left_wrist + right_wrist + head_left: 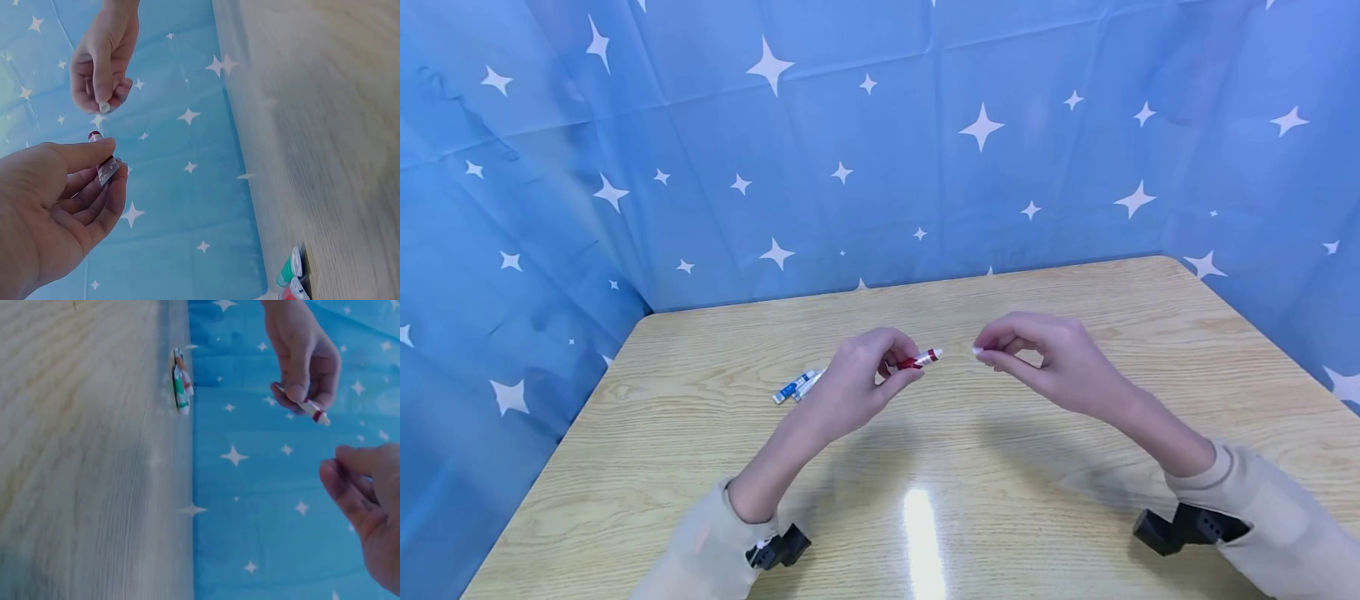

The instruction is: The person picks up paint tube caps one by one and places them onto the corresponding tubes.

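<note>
Between thumb and fingers, my left hand [853, 387] grips a small paint tube [928, 357], white with a red band and red body, its nozzle end pointing right. A tiny white cap [977, 351] is pinched in the fingertips of my right hand [1063, 364], a short gap away from the nozzle. Both hands are raised over the table. In the left wrist view the tube's flat crimped end [108, 172] shows below the thumb, and the white cap [105, 107] faces it. My right fingers hide the cap in the right wrist view.
More paint tubes lie on the wooden table [662, 467] left of my left hand, among them a blue one [792, 388], a green one [289, 267] and a red one [294, 291]. A blue star-patterned curtain [880, 125] hangs behind the table.
</note>
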The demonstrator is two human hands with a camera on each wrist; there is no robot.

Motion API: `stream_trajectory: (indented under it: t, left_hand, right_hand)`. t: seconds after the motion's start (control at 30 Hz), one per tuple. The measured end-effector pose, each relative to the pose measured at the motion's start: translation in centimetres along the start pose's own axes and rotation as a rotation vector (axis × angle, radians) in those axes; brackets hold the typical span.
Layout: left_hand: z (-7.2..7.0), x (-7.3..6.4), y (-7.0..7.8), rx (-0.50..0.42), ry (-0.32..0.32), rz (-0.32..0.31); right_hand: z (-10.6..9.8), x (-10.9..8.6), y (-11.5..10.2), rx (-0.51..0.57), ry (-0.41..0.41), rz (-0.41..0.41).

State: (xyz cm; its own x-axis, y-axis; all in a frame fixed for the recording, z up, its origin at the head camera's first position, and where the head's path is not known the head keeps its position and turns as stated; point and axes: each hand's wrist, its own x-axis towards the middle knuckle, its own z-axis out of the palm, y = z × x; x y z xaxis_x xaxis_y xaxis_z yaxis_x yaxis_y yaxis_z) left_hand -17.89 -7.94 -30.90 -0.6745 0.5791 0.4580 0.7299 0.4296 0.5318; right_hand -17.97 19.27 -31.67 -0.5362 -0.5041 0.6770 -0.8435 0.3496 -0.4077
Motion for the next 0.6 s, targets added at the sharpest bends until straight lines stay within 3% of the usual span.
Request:
stream_trajectory:
  t: [0.17,0.6]
  left_hand:
    - [0.3,-0.3,0.7,-0.014,-0.016,0.041]
    - [0.8,-0.7,1.6,-0.027,-0.035,0.058]
  right_hand:
    - [0.7,0.0,-0.4,0.034,0.015,-0.069]
    - [1.5,-0.1,-1.1,0.12,-0.001,-0.1]
